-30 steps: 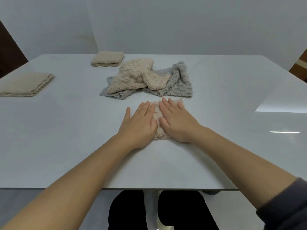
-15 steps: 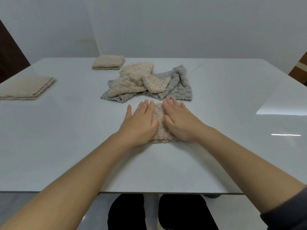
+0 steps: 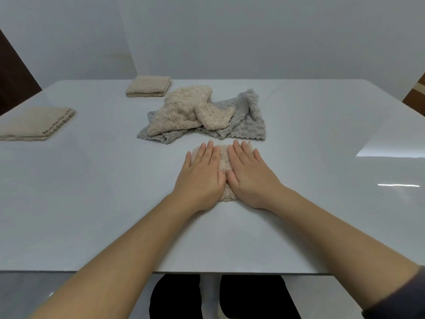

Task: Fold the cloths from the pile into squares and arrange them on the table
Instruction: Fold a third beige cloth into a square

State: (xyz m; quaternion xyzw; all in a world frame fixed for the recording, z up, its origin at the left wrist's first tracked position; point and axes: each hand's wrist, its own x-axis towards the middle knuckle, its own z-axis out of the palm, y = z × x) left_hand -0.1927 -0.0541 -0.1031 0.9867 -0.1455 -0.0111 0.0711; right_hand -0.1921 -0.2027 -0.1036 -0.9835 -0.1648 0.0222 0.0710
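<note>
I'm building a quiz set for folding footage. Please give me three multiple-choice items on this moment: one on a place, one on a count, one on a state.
1. Where is the unfolded pile relative to the left hand and right hand?
A. just beyond the fingertips
B. on the floor
C. nearer the person than the wrists

2. How many folded beige cloths lie on the left part of the table, away from the hands?
A. none
B. two
C. five

3. How do the hands meet the small beige cloth?
A. flat, fingers straight, pressing it to the table
B. clenched fists held above it
C. pinching it up in the air

Answers:
1 A, the pile sits farther along the table than the fingers.
2 B, one lies far back and one at the left edge.
3 A, both palms lie down, side by side on it.
</note>
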